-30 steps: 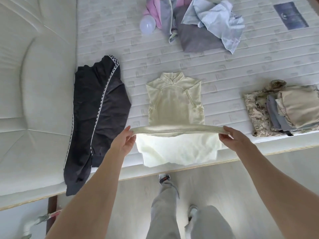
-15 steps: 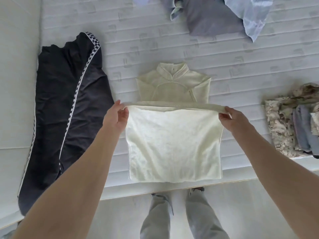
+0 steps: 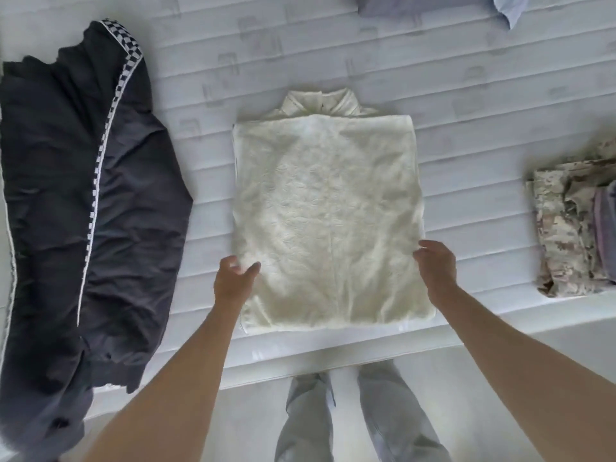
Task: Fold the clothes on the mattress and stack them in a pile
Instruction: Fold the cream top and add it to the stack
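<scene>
A cream top (image 3: pixel 326 221) is lying folded in half on the mattress (image 3: pixel 466 95) near its front edge, only the collar showing past the fold. Its left side is being pinched by the left hand (image 3: pixel 235 281), while the right edge is being touched by the loosely curled right hand (image 3: pixel 435 268); whether cloth is being gripped there cannot be told. A black jacket (image 3: pixel 83 211) is lying to the left and a folded pile (image 3: pixel 573 228) to the right.

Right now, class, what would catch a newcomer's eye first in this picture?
The cream garment lies folded in the middle of the mattress, with the left hand and right hand at its near corners. A dark jacket with checkered trim sprawls at the left, and a folded pile sits at the right edge.
</scene>
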